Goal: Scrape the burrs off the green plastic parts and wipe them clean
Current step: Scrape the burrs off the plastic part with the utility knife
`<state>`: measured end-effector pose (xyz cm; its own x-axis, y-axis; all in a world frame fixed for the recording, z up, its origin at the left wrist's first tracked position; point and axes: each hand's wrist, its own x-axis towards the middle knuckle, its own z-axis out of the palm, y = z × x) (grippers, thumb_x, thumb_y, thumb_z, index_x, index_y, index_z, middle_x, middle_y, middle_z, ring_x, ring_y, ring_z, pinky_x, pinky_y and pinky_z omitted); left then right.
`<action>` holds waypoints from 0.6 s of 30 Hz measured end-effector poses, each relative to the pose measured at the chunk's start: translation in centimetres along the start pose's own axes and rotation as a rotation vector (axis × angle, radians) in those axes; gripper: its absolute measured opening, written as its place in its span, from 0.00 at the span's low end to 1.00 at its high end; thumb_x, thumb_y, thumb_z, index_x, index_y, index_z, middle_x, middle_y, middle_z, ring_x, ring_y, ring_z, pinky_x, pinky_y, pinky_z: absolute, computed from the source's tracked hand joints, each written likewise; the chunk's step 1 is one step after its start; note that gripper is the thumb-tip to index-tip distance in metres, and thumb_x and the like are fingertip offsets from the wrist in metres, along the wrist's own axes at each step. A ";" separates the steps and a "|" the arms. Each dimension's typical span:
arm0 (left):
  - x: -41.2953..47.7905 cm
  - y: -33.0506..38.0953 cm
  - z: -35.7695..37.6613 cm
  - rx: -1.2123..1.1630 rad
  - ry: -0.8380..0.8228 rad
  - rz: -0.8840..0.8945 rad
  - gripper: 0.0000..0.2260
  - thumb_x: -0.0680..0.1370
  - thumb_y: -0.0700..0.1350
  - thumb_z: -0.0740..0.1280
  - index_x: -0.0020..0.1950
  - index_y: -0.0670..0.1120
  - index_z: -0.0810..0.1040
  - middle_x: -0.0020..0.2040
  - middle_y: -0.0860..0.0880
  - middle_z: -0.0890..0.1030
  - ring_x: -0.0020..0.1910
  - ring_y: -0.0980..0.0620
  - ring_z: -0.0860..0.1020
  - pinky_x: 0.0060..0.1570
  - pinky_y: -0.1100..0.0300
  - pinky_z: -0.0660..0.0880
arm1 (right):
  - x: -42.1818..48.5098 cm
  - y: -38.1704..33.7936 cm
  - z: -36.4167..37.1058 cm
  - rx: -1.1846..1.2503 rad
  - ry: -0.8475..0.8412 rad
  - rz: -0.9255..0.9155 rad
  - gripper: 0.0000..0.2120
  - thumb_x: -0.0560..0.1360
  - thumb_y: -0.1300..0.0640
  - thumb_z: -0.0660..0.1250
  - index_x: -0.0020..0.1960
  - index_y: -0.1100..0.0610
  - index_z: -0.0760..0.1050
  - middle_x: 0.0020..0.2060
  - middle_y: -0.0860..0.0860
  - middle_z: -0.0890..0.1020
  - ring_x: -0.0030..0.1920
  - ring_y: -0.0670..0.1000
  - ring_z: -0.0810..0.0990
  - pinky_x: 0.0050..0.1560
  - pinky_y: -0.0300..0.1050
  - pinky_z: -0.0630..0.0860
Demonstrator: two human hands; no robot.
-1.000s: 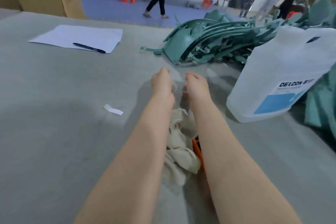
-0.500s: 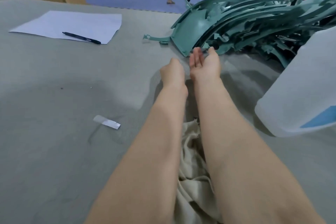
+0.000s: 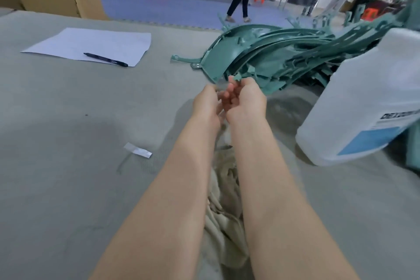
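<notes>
Writing on the jug: the white plastic jug [image 3: 361, 107] at the right edge of the tabletop [image 3: 68, 120] bears a label with dark block letters, cut off and blurred, starting "DE"; below them a blue panel, its small print unreadable
Writing on the pen: the black pen [image 3: 105, 59] lying on the white sheet of paper [image 3: 91, 44] near the far left of the tabletop carries a pale mark that looks like an "A"; the sheet itself shows no writing
Left hand: the left hand [image 3: 208, 104] is raised over the middle of the tabletop, fingers curled toward the right hand; whether it holds anything I cannot tell
Right hand: the right hand [image 3: 246, 100] is close against the left, fingers curled; whether they touch the near tip of the green plastic parts [image 3: 272, 57] or grip it I cannot tell
Green plastic parts: a heap of curved pieces toward the far right of the tabletop, just behind the hands
Cloth: a beige cloth [image 3: 223, 211] lies crumpled on the tabletop between the forearms
Scrap: a small white strip [image 3: 138, 150] lies flat left of the arms
</notes>
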<state>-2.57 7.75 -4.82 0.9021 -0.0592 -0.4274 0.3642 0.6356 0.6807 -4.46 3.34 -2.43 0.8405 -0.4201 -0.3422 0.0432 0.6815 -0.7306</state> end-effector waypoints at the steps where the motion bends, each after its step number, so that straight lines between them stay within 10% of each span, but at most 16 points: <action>1: -0.7 0.3 0.0 0.002 -0.018 0.005 0.10 0.77 0.38 0.59 0.37 0.44 0.73 0.23 0.52 0.75 0.20 0.57 0.74 0.23 0.70 0.70 | -1.0 -0.2 0.0 -0.006 -0.035 -0.011 0.09 0.78 0.66 0.57 0.49 0.66 0.76 0.27 0.51 0.76 0.25 0.47 0.71 0.27 0.38 0.68; 4: -2.7 1.0 -0.7 0.022 -0.096 0.031 0.12 0.75 0.36 0.58 0.35 0.46 0.74 0.24 0.53 0.74 0.17 0.58 0.72 0.21 0.69 0.70 | -3.7 -0.5 -0.4 -0.193 -0.135 -0.155 0.10 0.76 0.66 0.58 0.39 0.63 0.74 0.27 0.53 0.79 0.26 0.47 0.76 0.29 0.38 0.73; 8: -5.1 1.3 -2.3 0.127 -0.257 0.089 0.11 0.80 0.39 0.56 0.55 0.41 0.77 0.42 0.46 0.74 0.34 0.54 0.73 0.26 0.68 0.71 | -6.5 0.0 -0.9 -0.761 -0.150 -0.403 0.15 0.72 0.61 0.65 0.58 0.65 0.77 0.38 0.53 0.81 0.41 0.51 0.78 0.48 0.49 0.77; 14: -8.6 0.4 -4.5 -0.061 -0.387 0.184 0.14 0.83 0.45 0.54 0.41 0.47 0.73 0.39 0.51 0.72 0.39 0.55 0.70 0.39 0.62 0.62 | -10.7 0.4 -1.2 -0.611 -0.314 -0.428 0.05 0.76 0.61 0.63 0.49 0.58 0.78 0.31 0.48 0.79 0.33 0.45 0.77 0.37 0.40 0.71; 18: -10.4 0.6 -5.3 -0.012 -0.214 0.361 0.17 0.84 0.50 0.54 0.40 0.46 0.75 0.38 0.50 0.78 0.42 0.52 0.76 0.47 0.59 0.70 | -12.4 1.4 -2.2 -0.583 -0.316 -0.539 0.07 0.78 0.63 0.61 0.50 0.56 0.77 0.41 0.50 0.83 0.43 0.47 0.81 0.47 0.42 0.77</action>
<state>-12.96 12.88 -3.11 0.9995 0.0113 -0.0285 0.0142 0.6533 0.7570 -15.97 8.20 -0.54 0.8998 -0.3527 0.2569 0.2683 -0.0169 -0.9632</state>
